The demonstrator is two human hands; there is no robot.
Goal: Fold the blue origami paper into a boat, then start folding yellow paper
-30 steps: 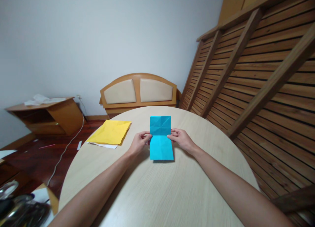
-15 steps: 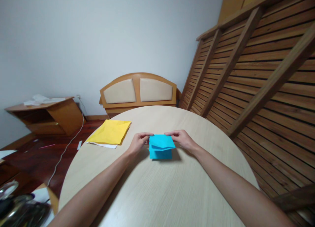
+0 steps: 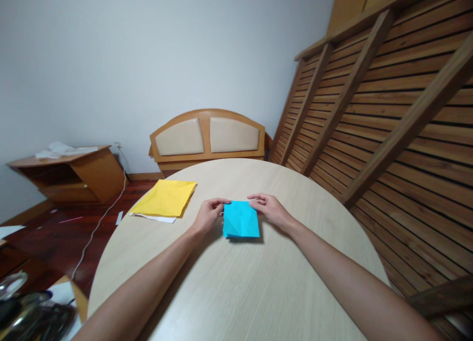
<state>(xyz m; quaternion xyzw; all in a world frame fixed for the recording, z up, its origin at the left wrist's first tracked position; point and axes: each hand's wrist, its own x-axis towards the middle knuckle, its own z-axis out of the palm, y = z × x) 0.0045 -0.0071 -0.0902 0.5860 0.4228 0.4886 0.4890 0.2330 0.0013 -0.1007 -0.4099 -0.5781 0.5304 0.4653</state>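
Observation:
A folded bright blue sheet of paper (image 3: 241,220), squarish and creased, sits in front of me on the round table (image 3: 236,291). Its near edge is slightly raised and casts a shadow. My left hand (image 3: 212,213) pinches the paper's far left corner, fingertips along the top edge. At the far right corner is my right hand (image 3: 269,208), its thumb and fingers closed about that corner, with one finger reaching out just beyond the edge. The undersides of both grips are hidden.
Yellow paper (image 3: 166,198) lies over white paper (image 3: 162,219) at the table's left. Behind stands a padded wooden headboard (image 3: 207,134); wooden slats (image 3: 369,109) lean on the right. A low cabinet (image 3: 84,178), a cable (image 3: 105,215) and a box of clutter (image 3: 40,311) are left.
The blue paper's upper flap, partly lifted before, has come down flat over the lower layer. My right hand has shifted slightly up; my left hand has hardly moved.

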